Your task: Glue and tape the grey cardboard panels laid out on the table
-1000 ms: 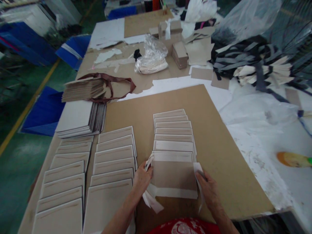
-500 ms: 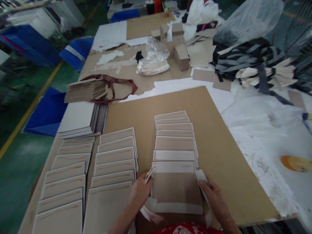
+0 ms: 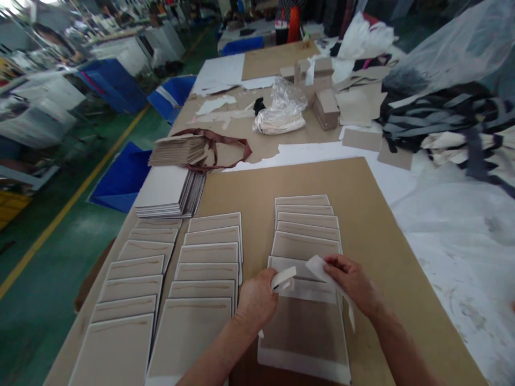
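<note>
My left hand is closed around a small bunch of white strips, whose ends stick out past the thumb. Between the thumb and fingers of my right hand, a single white strip is pinched, its tail hanging down to the right. Both hands are over the right-hand column of overlapping beige panels. Its nearest panel lies flat below them, with a pale band along its top and bottom edges. Farther up that column, another panel has a brownish line near its upper edge.
Two more columns of overlapping panels, the middle one and the left one, lie to the left. Behind them sit a stack of boards and a bundle with a brown strap. Plastic-wrapped material and dark straps lie farther back.
Both hands have moved away from my body, up over the far part of the nearest panel. The right hand's strip has come from beside that panel to above the column. My view has turned left.
</note>
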`<state>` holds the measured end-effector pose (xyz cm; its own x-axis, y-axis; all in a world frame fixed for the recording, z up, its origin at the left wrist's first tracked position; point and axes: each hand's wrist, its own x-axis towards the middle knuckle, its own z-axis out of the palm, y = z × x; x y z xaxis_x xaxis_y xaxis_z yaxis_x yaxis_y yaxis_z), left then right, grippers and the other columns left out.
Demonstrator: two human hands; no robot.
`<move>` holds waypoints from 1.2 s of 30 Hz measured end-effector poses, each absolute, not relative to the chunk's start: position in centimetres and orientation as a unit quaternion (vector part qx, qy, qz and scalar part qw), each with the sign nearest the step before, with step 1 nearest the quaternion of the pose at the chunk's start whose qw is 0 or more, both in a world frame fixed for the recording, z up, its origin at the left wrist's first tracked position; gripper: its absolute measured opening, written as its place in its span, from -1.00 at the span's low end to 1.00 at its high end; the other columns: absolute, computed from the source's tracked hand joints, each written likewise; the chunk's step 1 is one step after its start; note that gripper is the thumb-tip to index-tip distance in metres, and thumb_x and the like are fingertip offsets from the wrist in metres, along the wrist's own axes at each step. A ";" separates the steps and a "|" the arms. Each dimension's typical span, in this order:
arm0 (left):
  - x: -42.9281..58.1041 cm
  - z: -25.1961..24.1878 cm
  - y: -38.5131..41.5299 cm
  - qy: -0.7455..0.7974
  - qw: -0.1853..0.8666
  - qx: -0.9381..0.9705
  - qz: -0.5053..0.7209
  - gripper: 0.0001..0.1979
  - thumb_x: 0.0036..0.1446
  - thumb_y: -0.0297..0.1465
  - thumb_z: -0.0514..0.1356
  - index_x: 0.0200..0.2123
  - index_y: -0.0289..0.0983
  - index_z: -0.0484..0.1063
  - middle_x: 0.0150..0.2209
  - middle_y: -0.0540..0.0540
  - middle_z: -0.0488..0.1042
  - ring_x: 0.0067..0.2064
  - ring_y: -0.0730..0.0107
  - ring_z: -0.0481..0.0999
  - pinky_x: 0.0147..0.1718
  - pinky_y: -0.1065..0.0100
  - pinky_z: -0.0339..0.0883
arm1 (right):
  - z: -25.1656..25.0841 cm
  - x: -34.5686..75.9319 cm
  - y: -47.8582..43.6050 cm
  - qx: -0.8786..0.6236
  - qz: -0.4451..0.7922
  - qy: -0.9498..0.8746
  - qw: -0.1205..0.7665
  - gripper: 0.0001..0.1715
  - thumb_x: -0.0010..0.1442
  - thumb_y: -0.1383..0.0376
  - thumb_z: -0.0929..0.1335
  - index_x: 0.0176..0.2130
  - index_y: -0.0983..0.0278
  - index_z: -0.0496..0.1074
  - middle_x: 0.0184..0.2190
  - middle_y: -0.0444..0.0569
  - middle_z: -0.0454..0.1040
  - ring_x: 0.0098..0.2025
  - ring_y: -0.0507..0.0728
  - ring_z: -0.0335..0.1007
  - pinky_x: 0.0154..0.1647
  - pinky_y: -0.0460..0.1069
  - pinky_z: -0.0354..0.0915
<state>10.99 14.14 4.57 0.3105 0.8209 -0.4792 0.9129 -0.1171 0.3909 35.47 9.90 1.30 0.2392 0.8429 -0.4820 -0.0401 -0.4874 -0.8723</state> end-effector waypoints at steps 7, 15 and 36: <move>12.4 5.2 15.3 0.520 0.284 0.796 -0.124 -0.75 0.08 -0.54 0.09 -0.19 -0.18 0.43 -0.11 -0.08 0.47 -0.14 0.28 0.52 -0.18 0.34 0.36 | -0.8 33.7 16.0 -0.682 0.476 -0.476 0.287 -0.67 0.06 0.09 0.33 -0.35 0.25 0.58 -0.48 -0.14 0.54 -0.40 0.10 0.40 -0.35 -0.05 0.21; 13.8 3.0 17.5 0.495 0.249 0.824 -0.116 -0.70 0.17 -0.57 0.01 -0.06 -0.21 0.33 0.06 -0.15 0.31 -0.10 0.26 0.49 -0.14 0.23 0.42 | -1.4 31.2 21.4 -0.702 0.388 -0.574 0.167 -0.76 0.09 0.20 0.32 -0.41 0.25 0.55 -0.47 -0.08 0.55 -0.39 0.10 0.42 -0.35 -0.05 0.17; 14.7 0.4 18.5 0.523 0.267 0.802 -0.108 -0.23 0.04 -0.54 0.10 0.31 -0.26 -0.13 0.15 -0.28 0.24 -0.05 0.19 0.51 -0.15 0.32 0.40 | -2.3 30.4 22.4 -0.717 0.318 -0.619 0.048 -0.77 0.16 0.26 0.30 -0.37 0.25 0.54 -0.37 0.04 0.58 -0.32 0.11 0.43 -0.37 -0.06 0.08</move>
